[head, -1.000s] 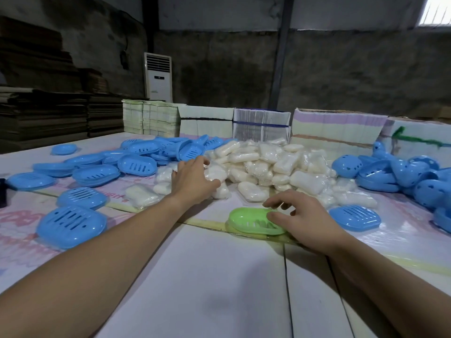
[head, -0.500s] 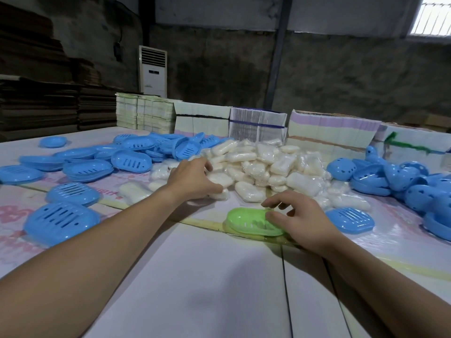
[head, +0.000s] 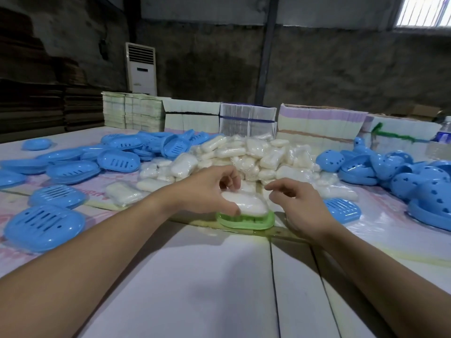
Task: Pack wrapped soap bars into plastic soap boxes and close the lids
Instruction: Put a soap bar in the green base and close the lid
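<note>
Head view: your left hand (head: 207, 189) pinches the slick wrapped soap (head: 244, 203) over the green box (head: 246, 222), right hand (head: 300, 206) loosely open beside; grip its firm sides, not the film.

One view only, from a wide-angle camera worn on the head, looking forward and down along both forearms over the desk (head: 195, 289). It sits close to the work: the left hand (head: 205, 191) and right hand (head: 300, 208) meet near mid-frame, with the near desk edge out of sight below. Beyond them the view faces a far grey wall (head: 341, 69), lines bowing toward the frame edges; no second view shares the scene.
</note>
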`<state>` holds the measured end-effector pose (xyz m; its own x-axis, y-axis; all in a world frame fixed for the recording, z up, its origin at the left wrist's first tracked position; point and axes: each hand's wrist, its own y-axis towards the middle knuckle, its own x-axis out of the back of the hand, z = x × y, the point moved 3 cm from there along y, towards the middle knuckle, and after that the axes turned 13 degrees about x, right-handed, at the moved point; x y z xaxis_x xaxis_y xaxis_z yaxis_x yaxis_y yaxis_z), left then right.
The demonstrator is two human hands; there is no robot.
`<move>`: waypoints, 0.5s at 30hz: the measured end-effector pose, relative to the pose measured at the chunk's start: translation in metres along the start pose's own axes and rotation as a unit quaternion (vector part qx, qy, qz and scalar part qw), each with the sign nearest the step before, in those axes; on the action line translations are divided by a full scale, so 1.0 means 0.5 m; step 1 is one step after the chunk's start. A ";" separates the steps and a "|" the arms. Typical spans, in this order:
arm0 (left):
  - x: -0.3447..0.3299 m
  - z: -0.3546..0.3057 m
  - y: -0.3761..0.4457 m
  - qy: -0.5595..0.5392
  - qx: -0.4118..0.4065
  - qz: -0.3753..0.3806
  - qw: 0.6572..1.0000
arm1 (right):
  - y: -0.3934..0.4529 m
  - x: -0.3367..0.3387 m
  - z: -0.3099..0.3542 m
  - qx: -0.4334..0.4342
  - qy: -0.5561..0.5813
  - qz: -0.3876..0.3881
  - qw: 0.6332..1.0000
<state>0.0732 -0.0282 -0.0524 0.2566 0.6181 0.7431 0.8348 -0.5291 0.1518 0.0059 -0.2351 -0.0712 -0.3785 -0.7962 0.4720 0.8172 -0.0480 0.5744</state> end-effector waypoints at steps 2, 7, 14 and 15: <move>-0.011 0.002 -0.001 0.004 -0.011 0.018 1.000 | -0.001 -0.004 0.003 0.000 0.010 0.029 1.000; -0.025 0.011 0.005 -0.007 0.000 0.052 0.999 | -0.003 -0.011 0.002 0.029 -0.063 0.175 0.982; 0.017 0.044 0.002 0.021 0.046 0.146 0.988 | -0.004 -0.002 0.005 0.038 -0.114 0.215 0.969; 0.021 0.048 0.001 0.023 0.048 0.156 0.986 | -0.004 0.002 0.004 0.037 -0.113 0.216 0.969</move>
<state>0.0879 -0.0079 -0.0601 0.4876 0.4051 0.7734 0.7620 -0.6299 -0.1505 0.0030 -0.2347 -0.0703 -0.1009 -0.5795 0.8087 0.8902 0.3103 0.3335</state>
